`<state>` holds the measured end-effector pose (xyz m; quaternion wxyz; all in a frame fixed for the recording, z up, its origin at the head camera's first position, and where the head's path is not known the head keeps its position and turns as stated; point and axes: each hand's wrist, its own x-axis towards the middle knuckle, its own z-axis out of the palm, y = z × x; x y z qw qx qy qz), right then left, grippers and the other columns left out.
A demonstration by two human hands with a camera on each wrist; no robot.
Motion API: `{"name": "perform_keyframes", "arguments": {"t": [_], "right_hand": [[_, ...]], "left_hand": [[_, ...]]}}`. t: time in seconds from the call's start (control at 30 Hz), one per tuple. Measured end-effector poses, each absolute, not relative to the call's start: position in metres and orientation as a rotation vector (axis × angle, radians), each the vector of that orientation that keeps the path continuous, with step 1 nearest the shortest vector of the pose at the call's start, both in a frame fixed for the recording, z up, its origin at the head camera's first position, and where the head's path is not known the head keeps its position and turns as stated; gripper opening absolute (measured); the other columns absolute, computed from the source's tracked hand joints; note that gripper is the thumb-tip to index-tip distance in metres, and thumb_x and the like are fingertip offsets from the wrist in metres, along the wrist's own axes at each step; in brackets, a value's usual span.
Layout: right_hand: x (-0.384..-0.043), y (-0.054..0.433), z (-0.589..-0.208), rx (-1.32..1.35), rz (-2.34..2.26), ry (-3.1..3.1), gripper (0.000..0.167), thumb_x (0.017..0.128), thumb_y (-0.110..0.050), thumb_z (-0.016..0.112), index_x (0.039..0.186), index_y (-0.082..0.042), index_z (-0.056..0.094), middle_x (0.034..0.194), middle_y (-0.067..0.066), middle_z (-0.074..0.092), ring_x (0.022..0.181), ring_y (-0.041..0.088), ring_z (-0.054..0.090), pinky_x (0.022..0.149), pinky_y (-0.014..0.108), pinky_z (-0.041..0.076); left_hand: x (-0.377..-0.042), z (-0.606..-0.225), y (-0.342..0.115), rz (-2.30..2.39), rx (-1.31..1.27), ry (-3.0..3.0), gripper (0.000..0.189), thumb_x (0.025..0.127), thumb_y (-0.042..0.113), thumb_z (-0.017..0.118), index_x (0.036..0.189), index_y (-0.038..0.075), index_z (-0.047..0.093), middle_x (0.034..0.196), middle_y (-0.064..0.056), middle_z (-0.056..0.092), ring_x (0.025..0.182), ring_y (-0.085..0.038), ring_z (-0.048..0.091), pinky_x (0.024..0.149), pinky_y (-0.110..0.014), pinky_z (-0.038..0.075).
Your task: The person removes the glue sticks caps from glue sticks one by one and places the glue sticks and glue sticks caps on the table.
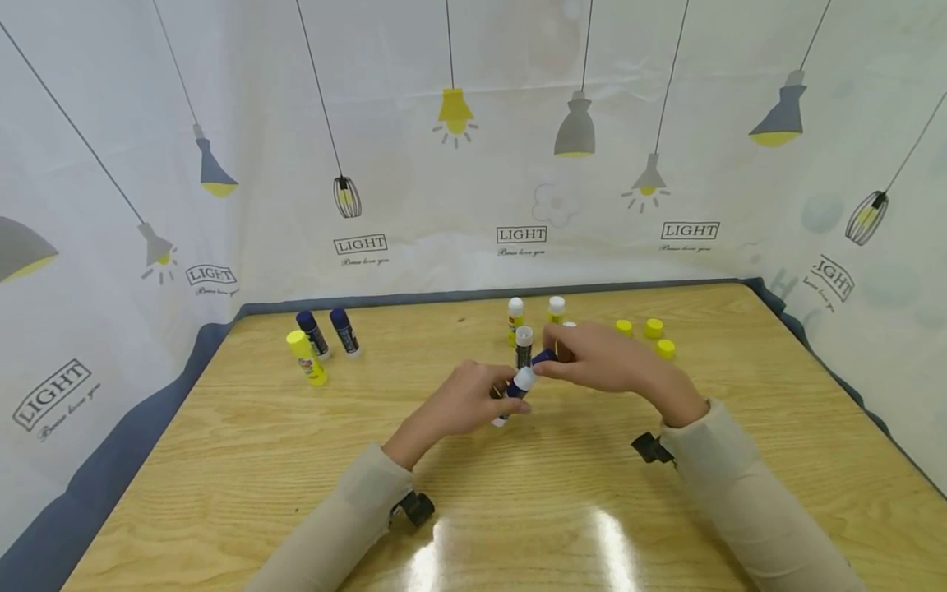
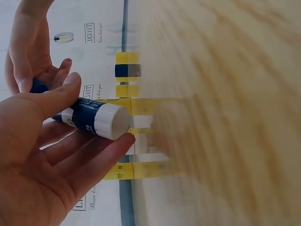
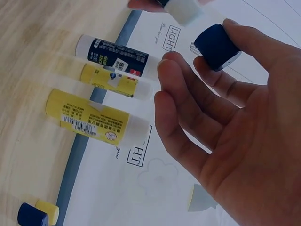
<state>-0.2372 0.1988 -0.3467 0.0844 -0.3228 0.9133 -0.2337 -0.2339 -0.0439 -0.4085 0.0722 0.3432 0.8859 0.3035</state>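
My left hand grips a glue stick with a dark blue label and a white base, tilted above the table. Its white top end points toward my right hand. Between thumb and fingertips, the right hand pinches a dark blue cap, off the stick and close to its top end. Just behind the hands stand uncapped glue sticks: a dark blue one, a yellow one and another yellow one. The right hand partly hides what stands behind it.
Several loose yellow caps lie at the right, and a loose dark blue cap shows in the right wrist view. At the back left stand a yellow capped glue stick and two dark blue capped ones. A printed curtain borders the table.
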Motion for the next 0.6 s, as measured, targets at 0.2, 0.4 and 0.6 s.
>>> {"name": "perform_keyframes", "arguments": {"t": [0.2,0.4,0.6], "right_hand": [[-0.238,0.205,-0.341,-0.989,-0.693,2.75,0.021,0.101,-0.037,0.068,0.099,-0.017,0.062,0.073,-0.005,0.061,0.061,0.01,0.051,0.059,0.028,0.045],[-0.238,0.209,-0.339,-0.981,-0.693,2.748,0.021,0.099,-0.034,0.071,0.102,-0.016,0.062,0.075,-0.006,0.064,0.063,0.01,0.054,0.061,0.029,0.048],[-0.239,0.213,-0.339,-1.003,-0.665,2.766,0.021,0.096,-0.027,0.075,0.107,-0.014,0.062,0.078,-0.004,0.067,0.065,0.01,0.057,0.063,0.029,0.049]], "left_hand": [[-0.238,-0.414,-0.042,1.052,0.94,2.553,0.018,0.098,0.036,0.072,0.093,0.021,0.064,0.092,0.005,0.076,0.079,-0.004,0.071,0.068,-0.022,0.056],[-0.242,-0.415,-0.036,1.144,0.882,2.534,0.012,0.099,0.031,0.072,0.103,0.019,0.069,0.097,0.002,0.076,0.087,-0.012,0.073,0.073,-0.026,0.058],[-0.246,-0.413,-0.03,1.175,0.832,2.529,0.028,0.1,0.029,0.071,0.118,0.008,0.07,0.111,-0.003,0.076,0.098,-0.017,0.073,0.078,-0.028,0.059]]}}
